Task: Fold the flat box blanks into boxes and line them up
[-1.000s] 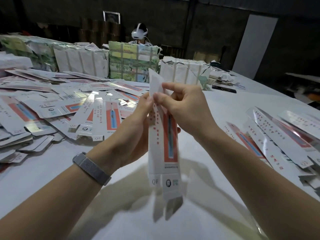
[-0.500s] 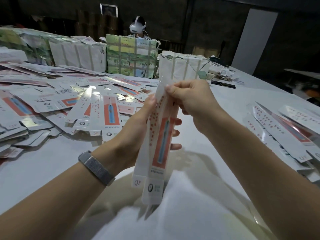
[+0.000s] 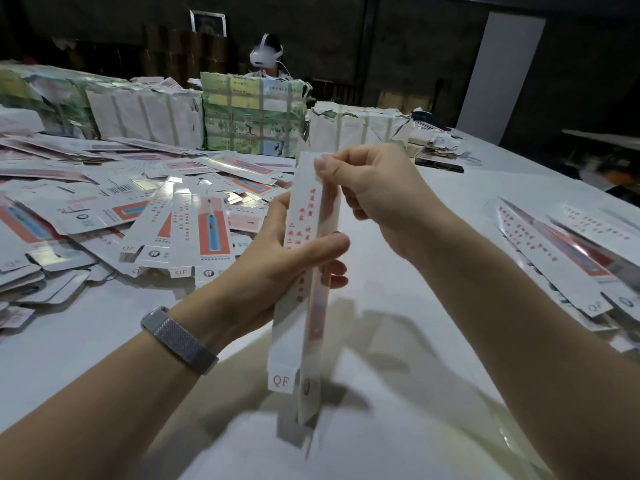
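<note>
I hold one long, narrow white box (image 3: 298,327) with red print upright above the white table (image 3: 398,278). It is squared up into a slim tube with its bottom flaps hanging loose. My left hand (image 3: 277,258) grips its middle, thumb across the front and fingers behind. My right hand (image 3: 367,195) pinches its top end. A heap of flat box blanks (image 3: 145,216) covers the table on the left. Folded boxes (image 3: 568,258) lie side by side at the right.
Wrapped bundles of stock (image 3: 252,116) stand in a row along the far side of the table. A person wearing a white headset (image 3: 266,53) sits behind them. A dark phone-like object (image 3: 440,164) and paper scraps lie at the far right.
The box has turned from showing its wide printed face to showing its narrow side. My left hand slid down to its middle, and the top flap that stuck up is now down.
</note>
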Available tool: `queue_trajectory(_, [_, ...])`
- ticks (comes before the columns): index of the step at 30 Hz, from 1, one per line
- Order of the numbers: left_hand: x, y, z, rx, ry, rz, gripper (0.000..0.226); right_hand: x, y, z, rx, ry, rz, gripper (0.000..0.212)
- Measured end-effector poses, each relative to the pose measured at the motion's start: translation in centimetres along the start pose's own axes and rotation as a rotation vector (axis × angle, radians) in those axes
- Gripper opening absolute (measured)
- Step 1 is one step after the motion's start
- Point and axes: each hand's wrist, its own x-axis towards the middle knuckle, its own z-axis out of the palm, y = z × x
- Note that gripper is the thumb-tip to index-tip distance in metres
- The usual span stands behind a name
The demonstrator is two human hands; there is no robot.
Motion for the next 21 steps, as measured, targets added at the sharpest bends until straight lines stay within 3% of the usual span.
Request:
queue_trajectory(5, [-0.1, 0.6, -0.3, -0.155, 0.087, 0.121, 0.062, 0.3, 0.5, 0.5, 0.051, 0.157, -0.014, 0.017])
queue_trajectory(8, [-0.4, 0.5, -0.5, -0.231, 0.088, 0.08, 0.054, 0.0, 1.3, 1.0, 0.083, 0.021, 0.064, 0.017])
queue_trajectory(10, [-0.4, 0.4, -0.6, -0.186, 0.132, 0.027, 0.05, -0.2, 1.6, 1.7, 0.162, -0.03, 0.068, 0.022])
queue_trajectory(13, [0.0, 0.3, -0.6, -0.017, 0.224, 0.095, 0.047, -0.7, 1.9, 2.9, 0.224, -0.005, 0.008, 0.02])
queue_trajectory(17, [0.4, -0.2, -0.1, -0.04, 0.277, 0.158, 0.056, -1.4, 2.3, 4.4, 0.438, -0.036, -0.068, 0.022])
queue_trajectory(21, [0.7, -0.4, 0.3, 0.07, 0.292, 0.2, 0.049, -1.5, 2.6, 4.7, 0.453, 0.053, -0.12, 0.026])
